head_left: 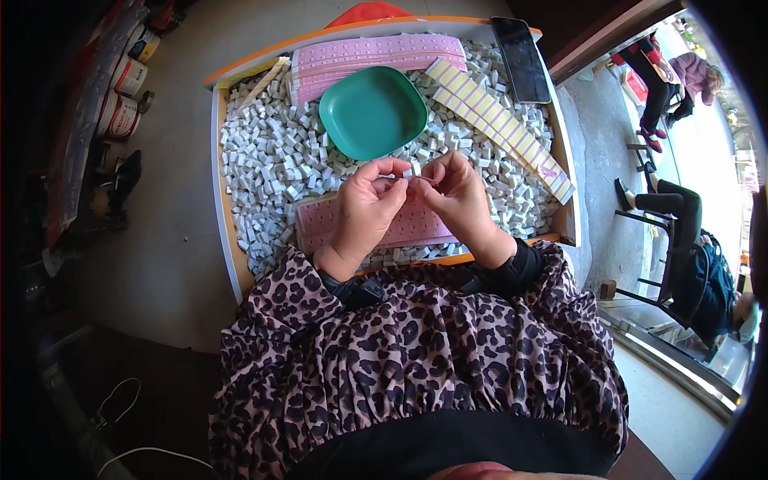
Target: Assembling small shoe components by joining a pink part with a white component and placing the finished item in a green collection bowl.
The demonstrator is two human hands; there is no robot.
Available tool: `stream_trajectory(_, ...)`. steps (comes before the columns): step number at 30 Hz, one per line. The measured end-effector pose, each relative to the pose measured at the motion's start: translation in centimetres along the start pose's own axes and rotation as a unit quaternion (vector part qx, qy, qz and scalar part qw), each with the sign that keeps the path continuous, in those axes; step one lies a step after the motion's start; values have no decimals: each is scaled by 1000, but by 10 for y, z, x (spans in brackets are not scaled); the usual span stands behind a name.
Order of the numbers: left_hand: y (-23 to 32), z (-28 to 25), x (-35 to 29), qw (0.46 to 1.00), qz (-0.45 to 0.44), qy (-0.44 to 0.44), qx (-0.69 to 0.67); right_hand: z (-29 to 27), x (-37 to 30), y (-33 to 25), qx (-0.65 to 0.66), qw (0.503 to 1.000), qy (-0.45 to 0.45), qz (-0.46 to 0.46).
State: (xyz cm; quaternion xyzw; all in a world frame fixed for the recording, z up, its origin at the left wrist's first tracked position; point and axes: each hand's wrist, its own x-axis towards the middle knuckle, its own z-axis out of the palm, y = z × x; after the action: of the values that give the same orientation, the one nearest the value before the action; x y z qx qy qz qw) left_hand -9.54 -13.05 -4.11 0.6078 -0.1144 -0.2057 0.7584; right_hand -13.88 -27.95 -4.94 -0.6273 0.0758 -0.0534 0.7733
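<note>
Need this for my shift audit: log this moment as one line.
left hand, right hand: fingertips close together; white block: between them, holding grip unclear; green dish: beyond hands; phone: right of dish

Well left of your left hand [370, 204], cans [122, 118] carry white labels [130, 78] with red lettering. Right of your right hand [460, 200], yellow strips [496, 120] show a purple mark [550, 170] near their lower end, too unclear for you to read. Beyond both hands, pink sheets [384, 48] bear tiny illegible marks.
</note>
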Motion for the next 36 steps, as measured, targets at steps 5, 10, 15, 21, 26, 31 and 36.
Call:
stream_trajectory(5, -1, -1, 1, 1000, 13, -10, 6, -1, -1, 0, -20, 1000, -7, 12)
stream_trajectory(10, -4, -7, 1, 998, 19, -32, -47, -4, -1, 3, -10, 1000, -23, 5)
stream_trajectory(15, 2, -8, 2, 998, 16, -26, -59, 0, 0, -12, -279, 945, -28, -169)
stream_trajectory(21, 11, -13, -1, 987, -16, -115, -108, -1, -1, -9, -333, 917, -26, -218)
stream_trajectory(26, -3, -11, -5, 997, 7, -52, -60, 3, -3, -6, -311, 930, -36, -195)
stream_trajectory(31, -6, -13, 2, 998, 32, -44, 35, 0, -2, -10, -349, 908, -41, -228)
stream_trajectory(36, 17, -24, 38, 984, 112, -7, 141, -8, -2, -10, -328, 924, 5, -197)
